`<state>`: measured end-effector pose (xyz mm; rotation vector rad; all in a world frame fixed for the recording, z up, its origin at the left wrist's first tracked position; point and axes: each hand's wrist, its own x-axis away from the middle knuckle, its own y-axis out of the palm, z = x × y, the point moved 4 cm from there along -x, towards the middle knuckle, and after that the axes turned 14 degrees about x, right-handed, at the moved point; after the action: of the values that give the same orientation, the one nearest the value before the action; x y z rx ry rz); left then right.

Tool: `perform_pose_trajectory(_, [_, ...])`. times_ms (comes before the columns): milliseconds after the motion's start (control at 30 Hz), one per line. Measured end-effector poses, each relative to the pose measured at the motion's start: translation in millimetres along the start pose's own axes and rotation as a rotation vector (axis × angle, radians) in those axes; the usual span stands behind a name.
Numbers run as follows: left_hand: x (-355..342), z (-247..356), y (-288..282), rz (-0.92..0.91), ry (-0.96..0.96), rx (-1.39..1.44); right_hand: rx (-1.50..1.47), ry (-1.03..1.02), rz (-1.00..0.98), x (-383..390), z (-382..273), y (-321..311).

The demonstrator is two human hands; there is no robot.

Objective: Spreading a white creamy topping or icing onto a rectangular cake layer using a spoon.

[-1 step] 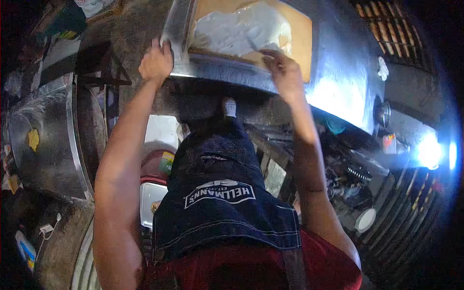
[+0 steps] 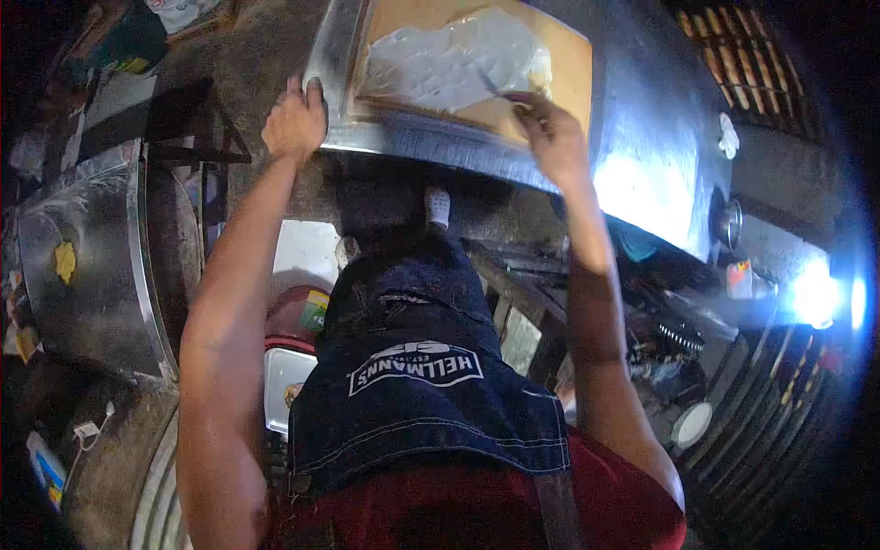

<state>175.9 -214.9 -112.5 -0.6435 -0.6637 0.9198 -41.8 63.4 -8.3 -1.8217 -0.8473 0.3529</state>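
A tan rectangular slab [image 2: 570,82], perhaps a sheet cake, lies on a metal table [image 2: 440,145]. Glossy white cream [image 2: 449,60] covers much of its middle, leaving tan borders bare. My right hand [image 2: 553,137] is closed around the handle of a spreading knife [image 2: 489,82], whose blade points to the far left over the cream. Whether the blade touches it, I cannot tell. At the table's left corner, my left hand [image 2: 295,124] has its fingers bent against the metal edge.
Bright glare lies on the table's right part. A metal cabinet [image 2: 82,266] with a yellow scrap [image 2: 64,263] stands left. Below are a white tray [image 2: 286,390] and a red container [image 2: 298,316]. Farther right are a metal bowl [image 2: 731,223], a white lid-like disc [image 2: 692,422] and a strong lamp [image 2: 814,293].
My right hand and the knife have shifted slightly to the right and nearer to me. My left hand stays at the table's corner.
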Motion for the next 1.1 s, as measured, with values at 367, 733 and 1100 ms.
perform_pose_trajectory(367, [-7.6, -2.3, 3.8, 0.098, -0.066, -0.061, 0.313, -0.621, -0.114, -122.5, 103.6, -47.8])
perform_pose_trajectory(733, [-14.0, -20.7, 3.7, 0.158, -0.040, -0.097, 0.157, -0.451, -0.259, -78.5, 79.0, -12.6])
perform_pose_trajectory(1100, [-13.4, -10.9, 8.3, 0.109, -0.011, -0.058, 0.074, -0.141, -0.089, 3.6, 32.3, 28.4])
